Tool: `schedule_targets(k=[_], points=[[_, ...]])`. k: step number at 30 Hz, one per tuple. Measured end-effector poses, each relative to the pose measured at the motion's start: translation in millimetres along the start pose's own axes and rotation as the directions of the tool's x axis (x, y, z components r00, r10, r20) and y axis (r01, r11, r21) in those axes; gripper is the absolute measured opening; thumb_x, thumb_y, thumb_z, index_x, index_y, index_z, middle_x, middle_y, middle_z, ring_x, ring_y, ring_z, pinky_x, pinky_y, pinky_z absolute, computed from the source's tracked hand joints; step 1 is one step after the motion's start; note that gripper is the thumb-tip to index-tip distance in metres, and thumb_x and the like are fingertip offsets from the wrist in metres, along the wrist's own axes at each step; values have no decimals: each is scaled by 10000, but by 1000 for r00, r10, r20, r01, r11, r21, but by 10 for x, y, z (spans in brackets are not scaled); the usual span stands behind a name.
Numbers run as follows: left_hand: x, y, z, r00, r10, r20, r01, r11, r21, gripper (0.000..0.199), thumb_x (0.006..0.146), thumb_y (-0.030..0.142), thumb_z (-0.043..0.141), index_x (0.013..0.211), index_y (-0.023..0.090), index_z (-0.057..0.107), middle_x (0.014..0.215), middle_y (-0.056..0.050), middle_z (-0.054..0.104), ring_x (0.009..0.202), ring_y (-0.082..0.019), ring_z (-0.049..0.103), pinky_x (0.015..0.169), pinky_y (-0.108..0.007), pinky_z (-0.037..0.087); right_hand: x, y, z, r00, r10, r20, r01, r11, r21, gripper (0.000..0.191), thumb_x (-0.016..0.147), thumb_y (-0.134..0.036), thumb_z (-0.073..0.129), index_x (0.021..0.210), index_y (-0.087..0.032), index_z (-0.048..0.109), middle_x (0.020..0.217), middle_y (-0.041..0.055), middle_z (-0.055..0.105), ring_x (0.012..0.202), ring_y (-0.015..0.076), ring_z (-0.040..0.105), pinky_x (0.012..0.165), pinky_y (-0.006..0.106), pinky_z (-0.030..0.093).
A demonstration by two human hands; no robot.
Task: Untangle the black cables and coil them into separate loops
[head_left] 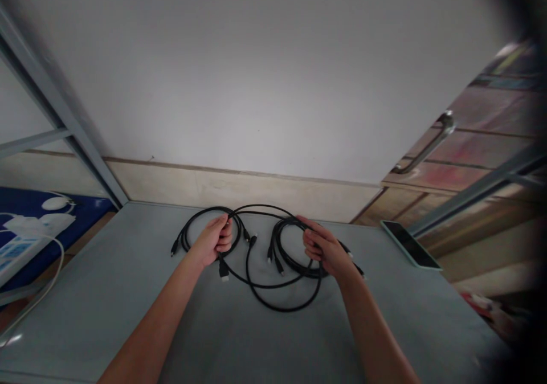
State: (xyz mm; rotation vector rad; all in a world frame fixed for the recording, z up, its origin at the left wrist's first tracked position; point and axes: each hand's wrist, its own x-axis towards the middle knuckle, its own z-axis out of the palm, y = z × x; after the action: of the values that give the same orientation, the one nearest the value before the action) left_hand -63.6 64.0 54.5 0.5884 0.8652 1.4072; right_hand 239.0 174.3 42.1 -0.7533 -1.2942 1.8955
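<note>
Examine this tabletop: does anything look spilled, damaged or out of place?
Nothing looks spilled or damaged. Only the phone seems slightly odd: it lies along the right edge of the table, where it might get knocked off; whether it overhangs is unclear.

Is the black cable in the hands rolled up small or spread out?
Spread out in loose loops: the black cable arches between the left hand and right hand, and a wide curve shows below them.
</note>
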Motion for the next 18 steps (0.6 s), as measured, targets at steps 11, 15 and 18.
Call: schedule_targets(k=[11,15,18], points=[[-7,-14,-21,989,-144,47,137,983,126,344,868,513,587,1021,207,550,538,96,330,381,-30,185,365,-136,107,-37,0,82,997,60,-47,-64,994,-85,474,788,-337,734,1219,-166,636,592,-92,249,451,36,157,370,171,114],[-96,20,73,958,-256,129,208,930,303,422,861,525,595,1144,214,556,563,98,319,402,-29,159,378,-144,71,-88,4,153,974,198,107,-178,969,-172,478,810,-372,718,1220,-138,642,583,-98,226,447,35,154,372,170,107],[-132,-78,151,937,-308,167,210,876,434,474,836,534,621,1170,201,569,591,93,333,410,-29,198,380,-154,90,-95,71,239,944,267,193,-229,953,-201,468,806,-382,723,1200,-140,652,572,-108,204,444,32,130,371,165,103]])
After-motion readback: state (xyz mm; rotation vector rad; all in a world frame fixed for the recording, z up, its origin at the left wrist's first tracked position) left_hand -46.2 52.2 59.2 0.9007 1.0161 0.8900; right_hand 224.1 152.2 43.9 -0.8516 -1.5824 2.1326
